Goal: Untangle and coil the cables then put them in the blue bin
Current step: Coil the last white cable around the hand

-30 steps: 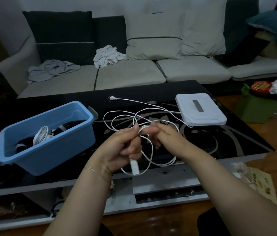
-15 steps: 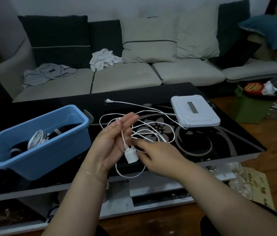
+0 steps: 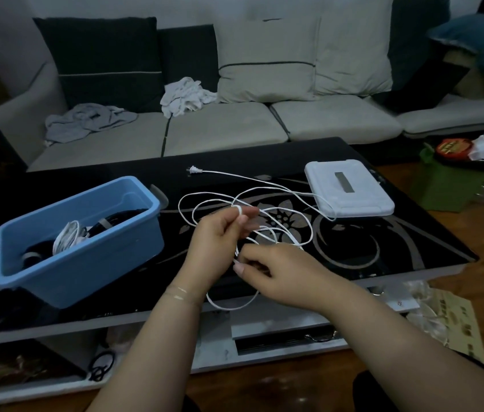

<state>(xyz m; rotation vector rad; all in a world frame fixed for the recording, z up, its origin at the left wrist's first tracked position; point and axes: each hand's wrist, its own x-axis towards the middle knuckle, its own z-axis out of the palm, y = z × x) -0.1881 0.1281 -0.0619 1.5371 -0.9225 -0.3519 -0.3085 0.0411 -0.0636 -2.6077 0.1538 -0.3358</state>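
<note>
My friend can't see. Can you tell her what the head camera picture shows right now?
A person's left hand pinches a thin white power cable while the right hand grips it lower down, over a glossy black coffee table. The cable's loose loops sprawl there, its plug lying far back. A blue plastic bin with coiled cables stands left, a flat white box right.

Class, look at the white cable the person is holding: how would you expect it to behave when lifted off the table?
The white cable is probably floppy: it lies in loose loops and sags below the left hand. It looks thin, so likely light. The loops cross one another, so they may snag as the right hand pulls.
</note>
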